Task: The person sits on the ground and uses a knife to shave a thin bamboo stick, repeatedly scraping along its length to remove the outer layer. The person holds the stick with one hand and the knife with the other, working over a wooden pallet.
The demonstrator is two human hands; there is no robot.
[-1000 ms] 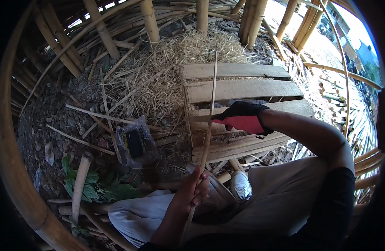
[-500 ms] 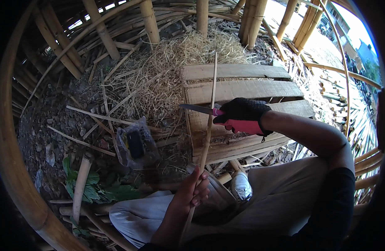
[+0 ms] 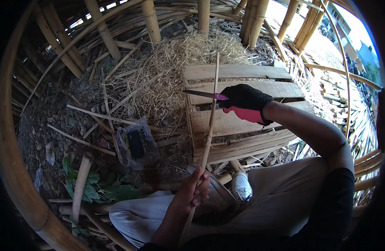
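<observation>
My bare left hand (image 3: 196,190) is closed round a long, thin bamboo strip (image 3: 208,140), low and near my lap. The strip slants up and away, passing over a slatted wooden crate (image 3: 238,90). In a black and pink glove, my right hand (image 3: 246,104) grips the purple handle of a knife (image 3: 199,93). Its blade points left and crosses the strip in its upper half; whether it bites into the bamboo I cannot tell. The strip's lower end runs down past my left hand toward my lap.
A heap of pale shavings (image 3: 171,71) lies behind and left of the crate. Left of it, a dark phone-like thing (image 3: 136,143) rests in a clear plastic bag (image 3: 122,154). Green leaves (image 3: 100,188) and a cut bamboo pole (image 3: 81,186) are at lower left. Bamboo posts (image 3: 151,21) stand behind.
My right hand with the knife has moved a little farther up along the strip, away from my left hand. The left hand keeps its hold in nearly the same place.
</observation>
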